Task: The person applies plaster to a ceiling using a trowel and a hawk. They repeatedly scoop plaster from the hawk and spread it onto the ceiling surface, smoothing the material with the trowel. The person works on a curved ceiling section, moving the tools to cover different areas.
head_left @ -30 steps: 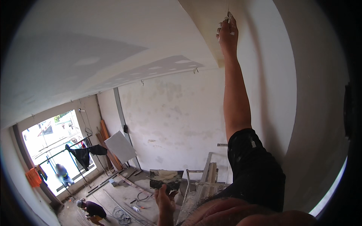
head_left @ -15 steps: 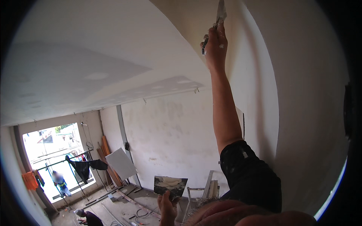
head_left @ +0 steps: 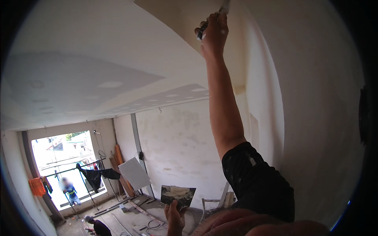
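My right hand reaches high overhead at the end of a stretched arm, its fingers wrapped round the handle of a putty knife. The blade is at the upper rim of the picture, close to the cream surface where ceiling and wall meet; whether it touches cannot be told. White smears mark the knuckles. Low in the middle, my left hand grips a dark flat plate from its near edge. A pale mound of putty lies on that plate.
A pale wall stands close on the right. Far below left, a person in a cap bends near the floor, and another person is by the bright window. Boards, a white panel and metal frames stand about.
My right hand with the putty knife has moved left and slightly up. The room has shifted a little rightward in view. My left hand and the plate have hardly moved.
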{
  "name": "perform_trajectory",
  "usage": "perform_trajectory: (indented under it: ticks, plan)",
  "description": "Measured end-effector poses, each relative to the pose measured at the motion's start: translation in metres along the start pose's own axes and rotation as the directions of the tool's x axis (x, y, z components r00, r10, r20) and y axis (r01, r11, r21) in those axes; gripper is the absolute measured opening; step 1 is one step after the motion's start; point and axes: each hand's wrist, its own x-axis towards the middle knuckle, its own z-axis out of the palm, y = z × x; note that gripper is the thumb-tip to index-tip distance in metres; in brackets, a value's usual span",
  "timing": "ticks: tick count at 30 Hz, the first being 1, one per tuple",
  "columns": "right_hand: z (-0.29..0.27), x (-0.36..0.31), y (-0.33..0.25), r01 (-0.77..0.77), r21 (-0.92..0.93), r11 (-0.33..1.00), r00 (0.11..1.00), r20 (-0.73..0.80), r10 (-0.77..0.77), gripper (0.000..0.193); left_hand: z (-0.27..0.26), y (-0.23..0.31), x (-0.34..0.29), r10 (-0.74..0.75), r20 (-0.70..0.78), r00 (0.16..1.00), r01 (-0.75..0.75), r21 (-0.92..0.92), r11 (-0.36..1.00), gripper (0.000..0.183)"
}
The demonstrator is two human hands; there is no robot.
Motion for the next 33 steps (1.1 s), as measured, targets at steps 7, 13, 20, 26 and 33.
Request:
perform_trajectory:
  ticks: [7, 13, 20, 26, 33]
  plan:
    - [0.019, 0.004, -0.015, -0.005, 0.129, 0.992, 1.0, -0.005, 0.006, 0.007, 0.007, 0.005, -0.006, 0.031, -0.02, 0.999, -0.031, 0.001, 1.0, 0.02]
    - [0.029, 0.01, -0.019, -0.014, 0.226, 0.974, 1.0, -0.011, 0.017, 0.007, 0.007, 0.006, -0.006, 0.037, -0.04, 0.999, -0.037, -0.012, 0.999, 0.021]
    - [0.049, 0.016, -0.025, -0.019, 0.282, 0.959, 0.997, -0.063, 0.039, 0.019, 0.009, 0.01, -0.011, 0.022, -0.075, 0.997, -0.024, -0.02, 1.0, 0.024]
    - [0.053, 0.017, -0.018, -0.068, 0.143, 0.987, 0.997, 0.039, 0.063, 0.015, -0.001, 0.01, -0.005, 0.044, 0.017, 0.999, -0.044, -0.009, 0.999, 0.028]
    - [0.056, -0.002, -0.03, -0.088, 0.061, 0.994, 0.994, -0.058, 0.091, 0.011, 0.014, 0.022, -0.018, 0.021, -0.053, 0.998, -0.022, -0.008, 1.0, 0.028]
